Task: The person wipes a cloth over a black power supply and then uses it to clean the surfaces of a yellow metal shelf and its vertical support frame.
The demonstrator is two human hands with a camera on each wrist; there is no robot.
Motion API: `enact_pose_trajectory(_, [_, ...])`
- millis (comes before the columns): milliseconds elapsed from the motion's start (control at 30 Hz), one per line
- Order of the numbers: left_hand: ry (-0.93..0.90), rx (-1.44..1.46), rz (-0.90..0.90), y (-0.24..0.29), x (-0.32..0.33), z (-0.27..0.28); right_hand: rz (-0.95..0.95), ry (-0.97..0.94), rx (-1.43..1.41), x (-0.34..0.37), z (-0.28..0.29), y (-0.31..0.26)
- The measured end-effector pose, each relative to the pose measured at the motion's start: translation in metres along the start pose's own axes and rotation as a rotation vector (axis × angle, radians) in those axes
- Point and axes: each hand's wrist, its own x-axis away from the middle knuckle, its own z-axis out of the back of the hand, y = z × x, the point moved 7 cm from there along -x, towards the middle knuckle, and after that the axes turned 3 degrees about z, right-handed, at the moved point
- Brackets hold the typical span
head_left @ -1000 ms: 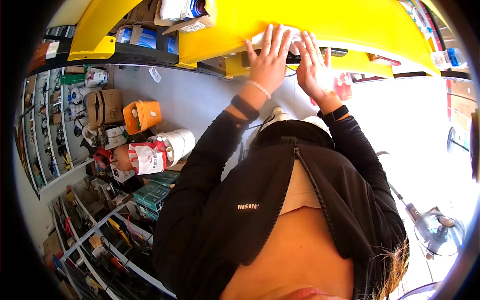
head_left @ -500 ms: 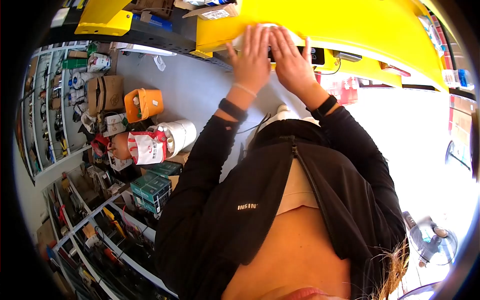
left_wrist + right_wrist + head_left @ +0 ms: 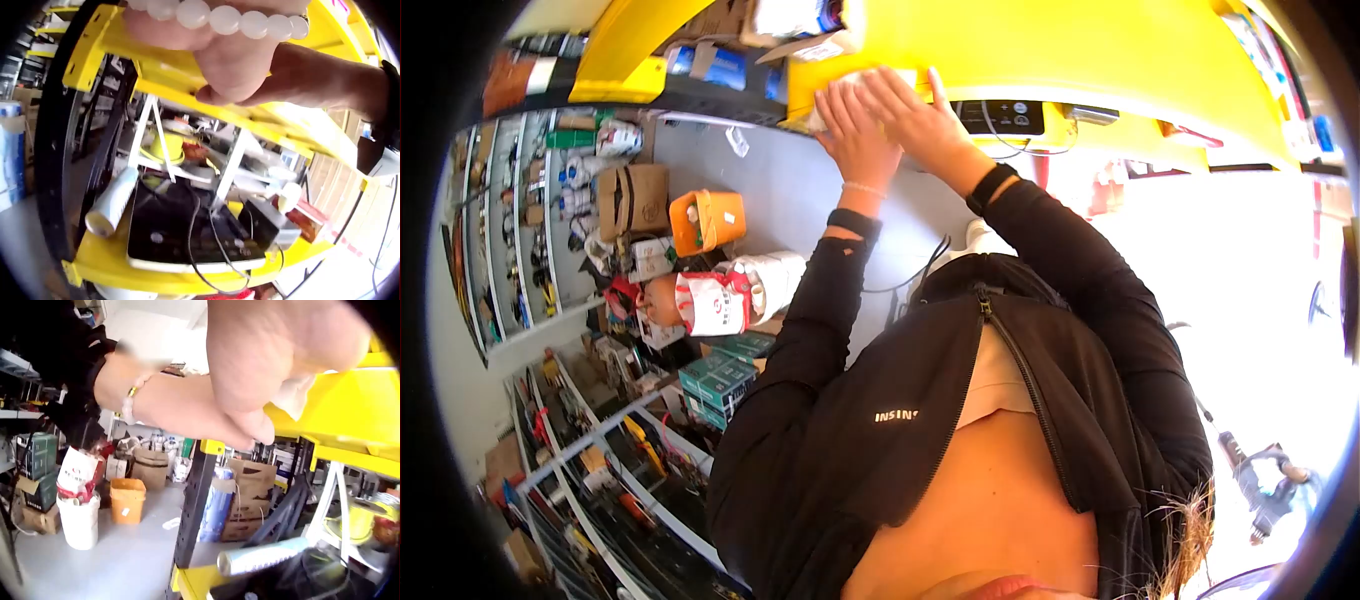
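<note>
My left hand (image 3: 860, 140), with a bead bracelet, lies with straight fingers on the front edge of the yellow shelf (image 3: 1080, 50). Beside and partly over it, my right hand (image 3: 922, 125) also has its fingers stretched out. Under the hands is a crumpled white cloth (image 3: 295, 399), mostly covered by them. Below, in the left wrist view, a black induction cooker (image 3: 175, 231) sits on the lower yellow shelf (image 3: 150, 281). A pale cylindrical can (image 3: 114, 200) lies to its left.
An open cardboard box (image 3: 825, 45) stands on the upper shelf, left of the hands. A black upright post (image 3: 192, 506) holds the shelf corner. An orange bin (image 3: 718, 222) and a white bucket (image 3: 78, 522) stand on the floor. A fan (image 3: 1275, 480) is at right.
Both hands have slid left along the shelf edge with the white cloth, toward the cardboard box. They were apart a second ago; now the right hand overlaps the left. More of the cooker shows.
</note>
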Motion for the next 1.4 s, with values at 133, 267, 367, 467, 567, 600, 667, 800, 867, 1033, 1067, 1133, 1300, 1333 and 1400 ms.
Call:
enact_pose_trajectory(133, [0.078,0.067,-0.119,0.052,0.013,-0.02,-0.022,-0.063,0.201,0.056,0.018,0.044])
enact_pose_trajectory(267, [0.026,0.141,-0.244,0.113,0.016,-0.032,-0.14,-0.149,0.125,0.106,0.024,0.094])
enact_pose_trajectory(367, [-0.032,0.108,-0.349,0.161,0.021,-0.041,-0.219,-0.15,0.114,0.146,0.027,0.134])
enact_pose_trajectory(467, [-0.016,0.02,-0.451,0.204,0.024,-0.047,-0.286,-0.134,0.012,0.178,0.027,0.171])
enact_pose_trajectory(567, [-0.091,0.13,-0.475,0.241,0.023,-0.048,-0.309,-0.149,0.082,0.203,0.038,0.201])
enact_pose_trajectory(600, [-0.131,0.189,-0.458,0.253,0.023,-0.047,-0.32,-0.162,0.095,0.21,0.042,0.211])
enact_pose_trajectory(667, [-0.179,0.164,-0.452,0.276,0.021,-0.045,-0.336,-0.163,0.086,0.227,0.043,0.229])
enact_pose_trajectory(800, [-0.21,0.138,-0.473,0.319,0.024,-0.045,-0.392,-0.159,0.021,0.25,0.063,0.259])
enact_pose_trajectory(867, [-0.222,0.165,-0.478,0.342,0.023,-0.038,-0.38,-0.115,-0.006,0.261,0.069,0.275])
enact_pose_trajectory(1033, [-0.295,0.149,-0.482,0.396,0.022,-0.026,-0.418,0.085,-0.166,0.288,0.083,0.316])
enact_pose_trajectory(1067, [-0.285,0.171,-0.496,0.406,0.023,-0.027,-0.425,0.026,-0.063,0.293,0.089,0.322])
enact_pose_trajectory(1133, [-0.298,0.199,-0.506,0.428,0.022,-0.026,-0.452,-0.004,-0.038,0.307,0.085,0.338])
enact_pose_trajectory(1300, [-0.201,0.03,-0.599,0.483,0.024,-0.047,-0.526,0.107,-0.016,0.342,0.098,0.377])
enact_pose_trajectory(1333, [-0.258,0.154,-0.591,0.495,0.023,-0.04,-0.518,0.129,-0.03,0.347,0.101,0.385])
enact_pose_trajectory(1400, [-0.245,0.211,-0.602,0.516,0.023,-0.038,-0.503,0.138,0.016,0.358,0.108,0.401])
